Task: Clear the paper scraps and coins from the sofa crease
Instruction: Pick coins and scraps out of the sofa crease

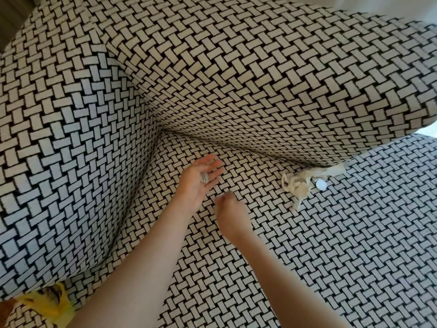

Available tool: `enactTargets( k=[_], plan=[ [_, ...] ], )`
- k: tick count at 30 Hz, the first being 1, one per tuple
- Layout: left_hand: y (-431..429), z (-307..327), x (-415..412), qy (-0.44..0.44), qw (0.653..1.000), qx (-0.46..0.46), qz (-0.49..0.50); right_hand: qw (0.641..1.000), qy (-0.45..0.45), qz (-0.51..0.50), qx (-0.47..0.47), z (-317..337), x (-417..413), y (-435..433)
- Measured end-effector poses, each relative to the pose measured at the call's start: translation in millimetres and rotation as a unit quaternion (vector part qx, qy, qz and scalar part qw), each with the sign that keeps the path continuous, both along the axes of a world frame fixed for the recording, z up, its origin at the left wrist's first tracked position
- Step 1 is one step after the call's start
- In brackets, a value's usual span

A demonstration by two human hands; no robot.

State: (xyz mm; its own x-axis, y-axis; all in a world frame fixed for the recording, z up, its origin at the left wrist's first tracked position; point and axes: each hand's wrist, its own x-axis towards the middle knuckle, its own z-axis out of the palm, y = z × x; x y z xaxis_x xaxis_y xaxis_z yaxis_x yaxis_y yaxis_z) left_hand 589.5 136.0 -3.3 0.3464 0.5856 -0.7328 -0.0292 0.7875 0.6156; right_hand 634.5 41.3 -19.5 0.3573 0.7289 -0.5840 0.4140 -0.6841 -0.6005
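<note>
My left hand (201, 183) lies palm up over the sofa seat (331, 245), fingers fairly straight, with a few silver coins (204, 177) resting on the palm. Just right of it and nearer to me, my right hand (230, 213) hovers above the seat with its back to the camera. Its fingers are curled together and nothing shows between them. A crumpled cream paper scrap (299, 187) lies on the seat at the right end of the crease (248, 150). One silver coin (321, 185) lies beside it, touching its right edge.
The backrest cushion (260, 79) overhangs the crease, and the padded armrest (71, 150) walls in the left side. All share the same black-and-white woven pattern. Something yellow (47, 301) shows at the bottom left corner.
</note>
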Motion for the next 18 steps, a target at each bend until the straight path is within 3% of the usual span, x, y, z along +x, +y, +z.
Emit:
enactTargets(
  k=[1, 3, 5, 10, 15, 18],
  plan=[
    [-2, -1, 5, -0.002, 1.000, -0.008, -0.005, 0.991, 0.076, -0.113, 0.011, 1, 10, 5],
    [-7, -2, 16, -0.013, 0.999, -0.030, -0.006, 0.931, 0.205, -0.301, 0.017, 8, 29, 15],
    [-11, -3, 25, -0.027, 0.998, -0.052, -0.006, 0.888, 0.260, -0.377, 0.027, 19, 43, 22],
    [-14, -5, 47, -0.049, 0.994, -0.094, 0.008, 0.952, 0.176, -0.252, 0.005, 32, 54, 35],
    [-10, -12, 57, -0.036, 0.985, -0.150, 0.083, 0.948, 0.185, -0.260, 0.001, 46, 61, 35],
    [-8, -9, 57, -0.052, 0.979, -0.170, 0.102, 0.943, 0.137, -0.295, 0.075, 48, 66, 32]
  ],
)
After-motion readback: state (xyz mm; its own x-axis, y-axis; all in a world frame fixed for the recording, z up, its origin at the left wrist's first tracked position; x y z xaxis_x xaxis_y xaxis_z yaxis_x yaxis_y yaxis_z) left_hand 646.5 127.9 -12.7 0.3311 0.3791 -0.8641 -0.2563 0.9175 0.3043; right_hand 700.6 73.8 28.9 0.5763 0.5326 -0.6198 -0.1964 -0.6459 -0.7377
